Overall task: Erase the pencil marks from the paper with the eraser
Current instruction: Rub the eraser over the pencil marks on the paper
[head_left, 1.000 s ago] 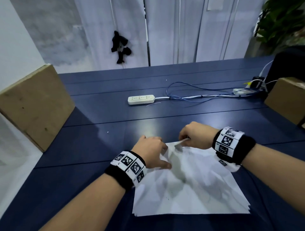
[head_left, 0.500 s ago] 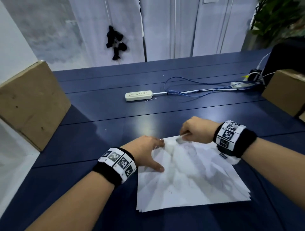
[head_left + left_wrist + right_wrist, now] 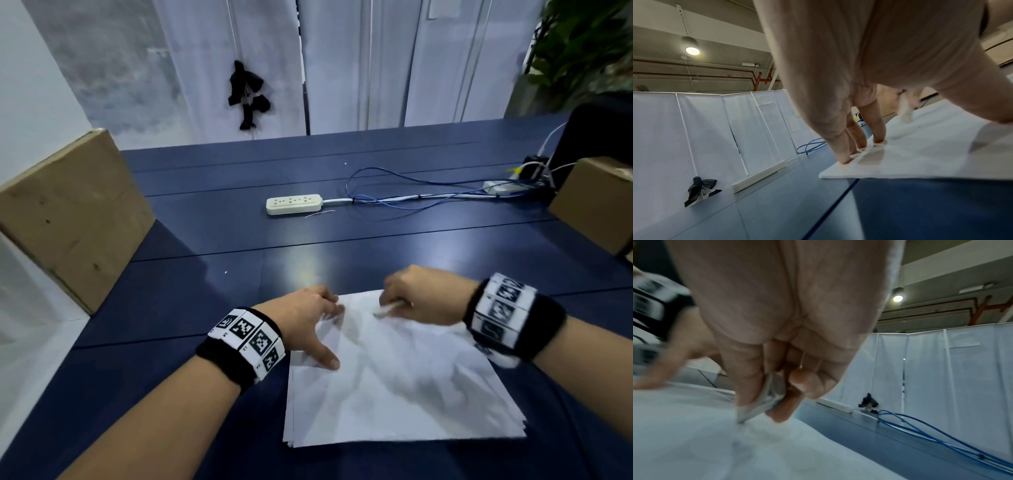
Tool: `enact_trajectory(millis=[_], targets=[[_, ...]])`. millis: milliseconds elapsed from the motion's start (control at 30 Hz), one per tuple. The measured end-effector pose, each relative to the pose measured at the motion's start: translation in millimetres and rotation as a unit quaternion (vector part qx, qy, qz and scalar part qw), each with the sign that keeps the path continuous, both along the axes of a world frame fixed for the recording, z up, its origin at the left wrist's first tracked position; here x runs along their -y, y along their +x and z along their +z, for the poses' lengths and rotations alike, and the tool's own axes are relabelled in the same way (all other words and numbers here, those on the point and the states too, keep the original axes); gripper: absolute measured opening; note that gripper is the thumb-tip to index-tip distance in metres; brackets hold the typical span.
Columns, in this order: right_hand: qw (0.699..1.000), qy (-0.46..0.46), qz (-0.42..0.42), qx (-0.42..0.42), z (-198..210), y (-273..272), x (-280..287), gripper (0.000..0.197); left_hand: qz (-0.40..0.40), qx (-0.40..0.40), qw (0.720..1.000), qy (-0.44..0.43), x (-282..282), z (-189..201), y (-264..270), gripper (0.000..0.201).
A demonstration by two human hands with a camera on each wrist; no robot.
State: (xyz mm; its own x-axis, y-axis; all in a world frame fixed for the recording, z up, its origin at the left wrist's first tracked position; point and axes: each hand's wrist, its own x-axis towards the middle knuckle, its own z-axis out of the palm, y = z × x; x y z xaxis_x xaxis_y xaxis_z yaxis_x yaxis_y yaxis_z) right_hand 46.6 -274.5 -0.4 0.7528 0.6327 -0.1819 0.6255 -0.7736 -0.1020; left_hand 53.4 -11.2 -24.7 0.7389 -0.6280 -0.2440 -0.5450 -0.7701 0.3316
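1. The right hand (image 3: 421, 296) pinches a whitish eraser (image 3: 385, 310) between thumb and curled fingers, its tip on the paper (image 3: 394, 387) at the far edge.
2. The left hand (image 3: 308, 322) lies spread, straight fingertips (image 3: 879, 141) and thumb pressing the paper's far left corner, just beside the right hand.
3. The creased stack of sheets lies under both hands on the blue table (image 3: 205, 274).
4. Beyond the hands lies a power strip (image 3: 294, 204) with blue cables (image 3: 411, 198).
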Motion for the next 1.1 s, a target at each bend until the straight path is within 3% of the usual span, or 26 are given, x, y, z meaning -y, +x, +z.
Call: enact_trajectory(millis=[100, 300, 367, 467, 533, 600, 667, 733, 833, 900, 1000, 1100], targets=[[0.996, 0.006, 0.038, -0.077, -2, -16, 0, 0.045, -0.012, 0.002, 1.000, -0.004, -1, 0, 2, 0.101], [0.998, -0.021, -0.053, 0.015, -4, 23, -3, 0.038, -0.017, 0.003, 1.000, -0.003, 0, 3, 0, 0.096], [1.000, 0.000, -0.019, 0.014, -6, 10, -3, 0.031, -0.015, 0.004, 1.000, -0.001, 0, 2, 1, 0.096], [0.997, 0.016, 0.053, -0.059, -7, -16, -3, 0.022, -0.013, 0.001, 1.000, -0.005, 0, 1, 2, 0.099], [0.998, 0.013, 0.022, -0.059, -4, -12, -2, 0.023, -0.015, -0.003, 1.000, -0.005, 0, 2, 2, 0.099], [0.998, -0.013, -0.056, -0.003, -2, 6, 0, 0.026, -0.019, -0.003, 1.000, -0.001, 1, 3, 1, 0.099], [0.996, -0.024, -0.084, 0.025, -2, 15, 3, 0.028, -0.018, -0.003, 1.000, -0.001, 0, 3, 1, 0.100], [0.999, -0.010, -0.045, 0.020, -4, 6, 1, 0.025, -0.014, 0.000, 1.000, -0.004, 0, 2, 2, 0.100], [0.995, 0.038, 0.049, -0.078, -4, -21, -1, 0.025, -0.010, -0.002, 1.000, -0.007, -1, 0, 3, 0.101], [0.993, 0.021, 0.048, -0.108, -3, -19, -4, 0.028, -0.011, -0.004, 1.000, -0.008, 0, 0, 3, 0.100], [0.998, -0.005, -0.037, -0.041, 0, 8, -5, 0.053, -0.014, -0.004, 1.000, -0.006, 1, 3, 1, 0.097], [0.998, -0.023, -0.059, 0.021, -2, 19, -5, 0.039, -0.012, -0.001, 1.000, -0.010, 0, 4, 1, 0.093]])
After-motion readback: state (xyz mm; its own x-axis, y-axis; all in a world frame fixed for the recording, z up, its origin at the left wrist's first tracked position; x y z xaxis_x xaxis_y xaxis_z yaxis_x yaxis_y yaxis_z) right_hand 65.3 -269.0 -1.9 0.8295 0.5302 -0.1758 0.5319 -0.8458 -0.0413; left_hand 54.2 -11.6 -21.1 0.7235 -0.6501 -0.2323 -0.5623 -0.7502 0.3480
